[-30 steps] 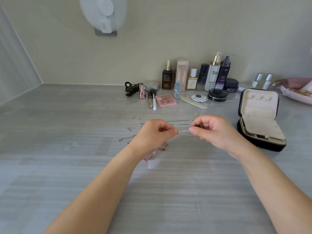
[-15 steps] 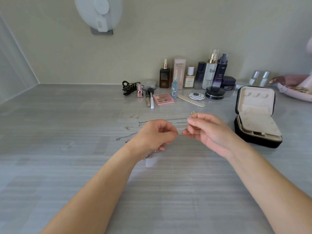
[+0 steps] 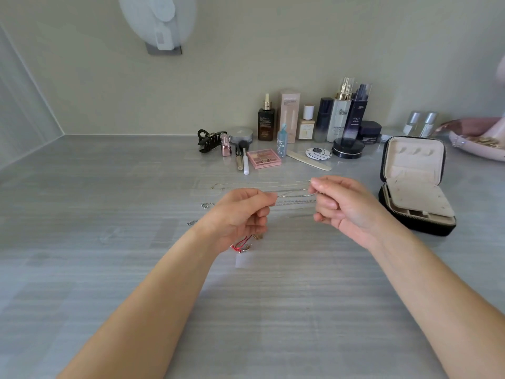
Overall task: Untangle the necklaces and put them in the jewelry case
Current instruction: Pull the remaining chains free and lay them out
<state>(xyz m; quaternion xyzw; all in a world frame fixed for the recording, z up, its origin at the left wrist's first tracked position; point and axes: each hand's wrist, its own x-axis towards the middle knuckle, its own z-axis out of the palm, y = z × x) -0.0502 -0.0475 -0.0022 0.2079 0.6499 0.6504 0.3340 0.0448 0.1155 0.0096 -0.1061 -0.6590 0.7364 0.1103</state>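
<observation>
Several thin silver and gold necklaces point(image 3: 293, 196) lie stretched side by side on the grey table. My left hand point(image 3: 241, 214) pinches a chain at its left part, thumb against forefinger. My right hand point(image 3: 341, 206) pinches a chain end at the right, fingers curled. A red cord bracelet and small charms point(image 3: 241, 246) lie under my left wrist. The black jewelry case point(image 3: 415, 184) stands open at the right, its beige lining showing, a hand's width from my right hand.
Cosmetics line the back wall: bottles point(image 3: 338, 110), a pink eyeshadow palette point(image 3: 263, 158), brushes point(image 3: 244, 160), a black hair claw point(image 3: 209, 139), a black round jar point(image 3: 348, 149), a nail file point(image 3: 308, 160). A pink dish point(image 3: 476, 142) with jewelry sits at the far right.
My hands have drawn slightly apart along the chain and the right hand has turned palm more toward me. The dark bead seen in its fingers a second ago no longer shows.
</observation>
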